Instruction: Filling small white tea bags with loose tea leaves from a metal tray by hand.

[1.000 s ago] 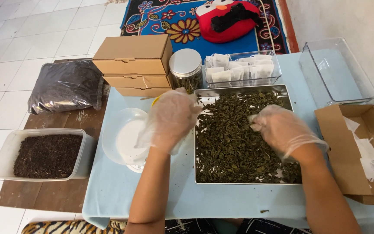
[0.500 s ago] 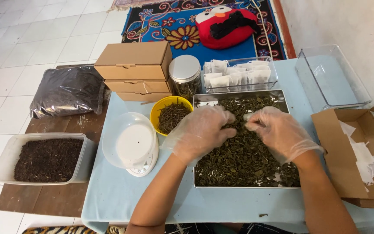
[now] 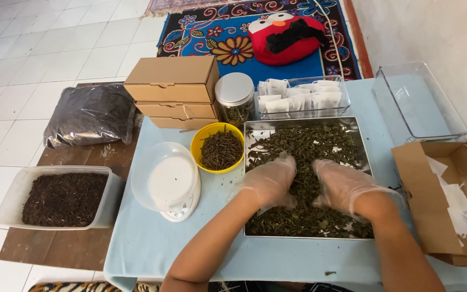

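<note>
Left hand (image 3: 270, 184): gloved, fingers spread and curled down into the dried green leaves (image 3: 304, 146)
Right hand (image 3: 343, 185): gloved, likewise cupped on the leaves, just beside the left
Leaves: in the steel tray (image 3: 255, 127), frame centre, directly beneath both hands
Yellow bowl (image 3: 197, 141): left of tray

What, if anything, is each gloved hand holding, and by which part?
Both the left hand and right hand are pressed into the loose dried leaves in the metal tray; whether either grips leaves cannot be told.
</note>
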